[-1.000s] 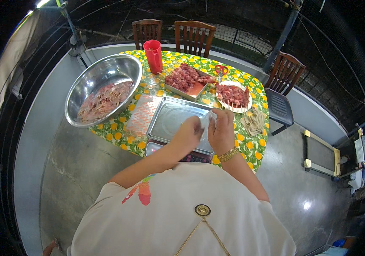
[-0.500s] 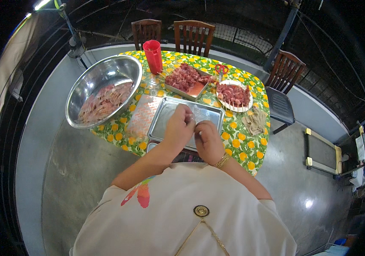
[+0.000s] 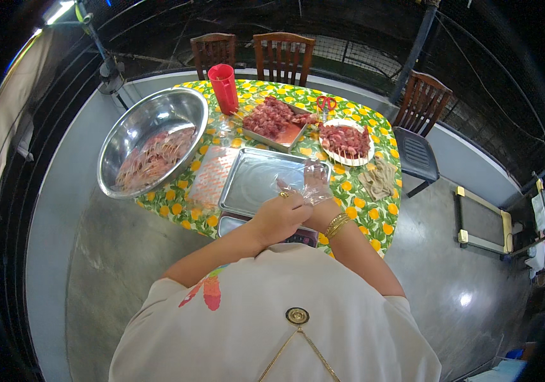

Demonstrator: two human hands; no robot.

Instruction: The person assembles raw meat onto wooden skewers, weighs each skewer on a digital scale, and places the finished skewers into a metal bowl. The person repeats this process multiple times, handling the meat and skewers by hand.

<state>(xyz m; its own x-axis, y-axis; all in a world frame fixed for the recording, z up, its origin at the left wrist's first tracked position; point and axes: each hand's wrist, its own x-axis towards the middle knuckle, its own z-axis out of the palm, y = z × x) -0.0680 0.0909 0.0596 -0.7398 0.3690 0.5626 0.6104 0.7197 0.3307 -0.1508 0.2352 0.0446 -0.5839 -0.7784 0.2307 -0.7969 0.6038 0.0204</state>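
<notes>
My right hand (image 3: 316,183) is inside thin clear plastic that looks like a disposable glove (image 3: 321,193), its fingers stretched forward over the right part of a silver metal tray (image 3: 253,184). At my right wrist, my left hand (image 3: 283,212) is closed on the edge of the plastic. A ring shows on the left hand and gold bracelets on the right wrist. Nothing lies in the tray. Its near edge rests over a scale (image 3: 229,223) with a metal top, partly hidden by my arms.
A large steel basin (image 3: 110,149) of skewered meat stands left, beside a printed plastic packet (image 3: 212,175). Behind are a red pitcher (image 3: 224,89), a pan of cut meat (image 3: 270,121), red-handled scissors (image 3: 326,104), a white plate of skewers (image 3: 349,160) and a crumpled cloth (image 3: 379,179).
My right hand has slid forward into the clear plastic, its fingers now straightened. The left hand has moved back toward the right wrist, drawing the plastic's edge with it.
</notes>
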